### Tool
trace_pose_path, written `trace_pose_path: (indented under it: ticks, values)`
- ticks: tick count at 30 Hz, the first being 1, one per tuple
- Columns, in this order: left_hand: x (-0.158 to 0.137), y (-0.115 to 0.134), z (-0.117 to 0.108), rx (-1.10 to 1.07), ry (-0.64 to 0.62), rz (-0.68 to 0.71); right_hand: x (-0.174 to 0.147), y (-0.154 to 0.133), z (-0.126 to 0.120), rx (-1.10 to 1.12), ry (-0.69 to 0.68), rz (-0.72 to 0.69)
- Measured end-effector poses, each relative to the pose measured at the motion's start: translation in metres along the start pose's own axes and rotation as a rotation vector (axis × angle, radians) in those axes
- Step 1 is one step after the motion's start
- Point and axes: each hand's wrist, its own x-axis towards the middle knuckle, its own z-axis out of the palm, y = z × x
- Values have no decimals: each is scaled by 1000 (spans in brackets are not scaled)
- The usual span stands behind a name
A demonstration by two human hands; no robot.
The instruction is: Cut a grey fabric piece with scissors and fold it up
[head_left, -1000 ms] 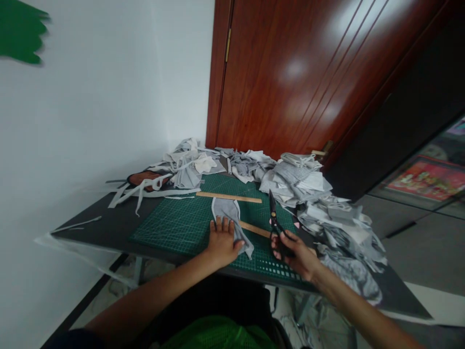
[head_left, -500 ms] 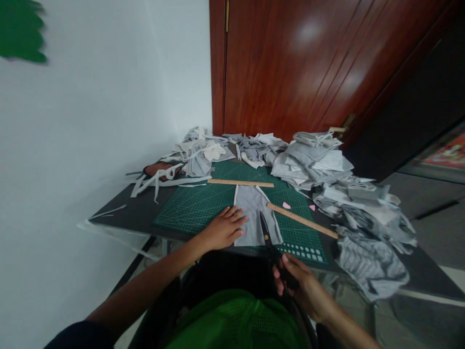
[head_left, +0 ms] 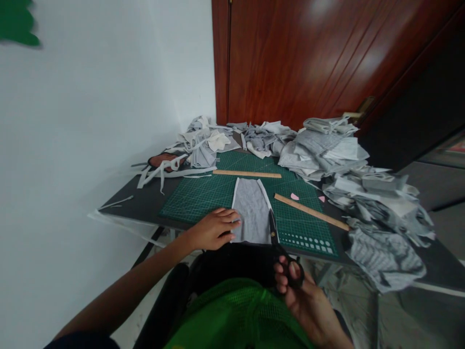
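Two hands were at work at the near edge of a dark table [head_left: 145, 201]. The left hand [head_left: 212, 229] lay flat with its fingers spread, pressing on the left side of a gray cloth piece [head_left: 251, 211]. The cloth looked soft and a bit fuzzy, with thin white edges down both long sides. It was a long shape, narrow at the far end and wider at the near end, and its long way ran from the person straight toward the far side of the table. It lay on a green cutting mat [head_left: 203, 196] covered in a grid of thin pale lines, with a row of small white shapes by the near right corner; any numbers on it were too small to read. The right hand [head_left: 307, 300] was closed around the black loop handles of a pair of scissors [head_left: 278, 240], low and close to the body. The dark blades pointed away from the person and sat along the cloth's right edge at the near end; I could not tell if the blades were apart. One flat wooden ruler [head_left: 247, 173] lay across the far end of the cloth, and another wooden ruler [head_left: 310, 212] lay slanted to the right. Two small pink bits [head_left: 294, 197] sat near it. Big heaps of crumpled gray and white scraps [head_left: 327, 150] filled the back and right of the table.
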Motion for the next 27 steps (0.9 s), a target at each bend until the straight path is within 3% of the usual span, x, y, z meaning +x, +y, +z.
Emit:
trace_pose_path:
  ticks: [5, 9, 14, 19, 23, 27]
  values:
    - [23, 18, 17, 7, 17, -88, 28, -41, -14, -225, 148, -155]
    - [36, 25, 32, 2, 24, -122, 31, -56, -17, -424, 171, -196]
    - [27, 17, 35, -56, 57, -110, 2, -33, -14, -407, 91, -145]
    - [12, 11, 31, -38, 58, 8, -8, -8, -3, -376, 63, -21]
    - [5, 14, 33, 29, 46, 114, 0, -5, 2, -358, 152, -81]
    - [1, 15, 39, 91, 90, 116, -1, -6, -2, -365, 163, -96]
